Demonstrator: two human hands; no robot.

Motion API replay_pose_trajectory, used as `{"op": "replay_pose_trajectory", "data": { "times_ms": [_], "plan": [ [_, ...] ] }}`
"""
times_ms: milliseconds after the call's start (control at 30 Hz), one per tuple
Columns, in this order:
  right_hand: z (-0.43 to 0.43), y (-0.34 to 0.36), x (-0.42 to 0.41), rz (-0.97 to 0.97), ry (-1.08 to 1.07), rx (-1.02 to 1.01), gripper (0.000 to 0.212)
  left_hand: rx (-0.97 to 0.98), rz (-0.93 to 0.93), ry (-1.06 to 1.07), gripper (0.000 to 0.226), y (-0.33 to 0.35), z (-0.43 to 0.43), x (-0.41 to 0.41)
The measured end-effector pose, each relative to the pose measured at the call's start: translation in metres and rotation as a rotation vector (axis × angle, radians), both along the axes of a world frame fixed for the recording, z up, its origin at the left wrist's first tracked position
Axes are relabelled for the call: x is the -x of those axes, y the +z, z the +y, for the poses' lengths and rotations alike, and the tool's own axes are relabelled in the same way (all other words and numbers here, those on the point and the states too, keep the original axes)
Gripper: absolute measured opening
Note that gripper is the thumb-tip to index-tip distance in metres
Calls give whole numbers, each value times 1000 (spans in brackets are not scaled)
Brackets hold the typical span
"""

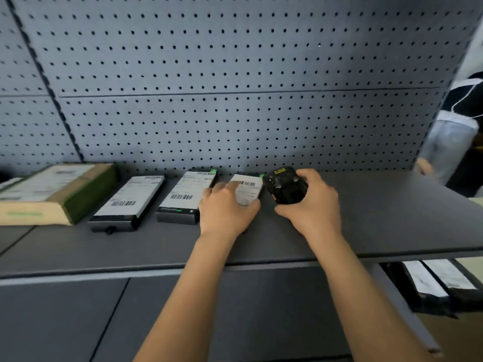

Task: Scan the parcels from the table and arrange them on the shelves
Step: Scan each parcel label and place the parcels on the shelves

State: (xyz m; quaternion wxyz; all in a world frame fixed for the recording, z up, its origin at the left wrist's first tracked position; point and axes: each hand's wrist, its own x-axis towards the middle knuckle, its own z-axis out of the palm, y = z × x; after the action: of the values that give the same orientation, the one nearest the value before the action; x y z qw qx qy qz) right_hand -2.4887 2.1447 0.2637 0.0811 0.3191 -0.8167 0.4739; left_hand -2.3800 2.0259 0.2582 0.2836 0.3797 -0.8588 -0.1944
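Greys, black, white, touches of green and yellow
Blue-grey metal pegboard panel (pixel 235 74) dotted with rows of dark holes; dark grey flat shelf (pixel 366 218); three slim black boxes (pixel 130 199) (pixel 187 194) (pixel 249 188) labelled white with black barcodes; tan cardboard parcel (pixel 52 194) sided green; black handheld scanner (pixel 286 185), yellow sticker

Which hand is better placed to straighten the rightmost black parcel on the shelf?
Left. The left hand rests on top of that parcel, while the right hand is occupied holding the scanner.
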Motion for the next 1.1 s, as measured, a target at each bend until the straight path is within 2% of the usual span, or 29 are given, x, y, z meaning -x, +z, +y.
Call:
{"op": "replay_pose_trajectory", "data": {
  "times_ms": [267, 367, 500, 733, 1100],
  "plan": [
    [8, 7, -11, 33, 343, 105, 70, 144, 242, 131, 56, -4, 35, -41],
    [2, 9, -34, 25, 478, 126, 70, 163, 252, 225, 54, -5, 49, -76],
    [-15, 4, -81, 13, 656, 151, 71, 246, 162, 364, 58, -13, 57, -142],
    [-62, -12, -208, 16, 984, 120, 71, 246, 81, 685, 59, -34, 64, -281],
    [-144, -53, -466, 10, 1322, 49, 74, 166, 78, 976, 60, -68, 40, -520]
  ]
}}
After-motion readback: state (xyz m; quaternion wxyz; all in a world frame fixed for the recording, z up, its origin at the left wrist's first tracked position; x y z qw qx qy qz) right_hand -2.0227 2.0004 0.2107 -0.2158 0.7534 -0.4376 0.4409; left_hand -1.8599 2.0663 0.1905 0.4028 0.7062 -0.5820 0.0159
